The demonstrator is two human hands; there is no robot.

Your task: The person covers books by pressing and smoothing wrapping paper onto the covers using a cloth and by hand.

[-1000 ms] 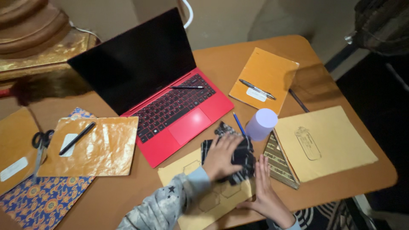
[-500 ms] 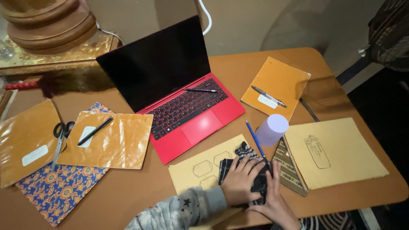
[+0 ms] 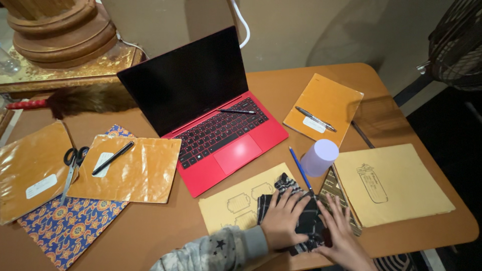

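Observation:
A black cloth with thin white checks (image 3: 310,221) lies near the table's front edge, on a yellow sheet with drawn label outlines (image 3: 236,200). My left hand (image 3: 280,221), in a grey star-printed sleeve, rests flat on the cloth's left half with fingers spread. My right hand (image 3: 344,233) lies flat on its right edge, fingers apart, partly over a striped patterned book (image 3: 334,193). Neither hand grips anything. A corner of the cloth (image 3: 285,181) sticks out beyond my fingers.
An open red laptop (image 3: 226,140) carries a pen (image 3: 236,111). Behind the cloth are a blue pencil (image 3: 300,168) and a lilac cylinder (image 3: 320,157). A yellow envelope (image 3: 396,183) lies right. Orange notebooks (image 3: 324,105) (image 3: 135,170), scissors (image 3: 71,165) and a fan (image 3: 457,45) surround.
The cloth was bunched under my left hand and now lies flatter and nearer me. My right hand has slid from the paper onto the cloth's right edge.

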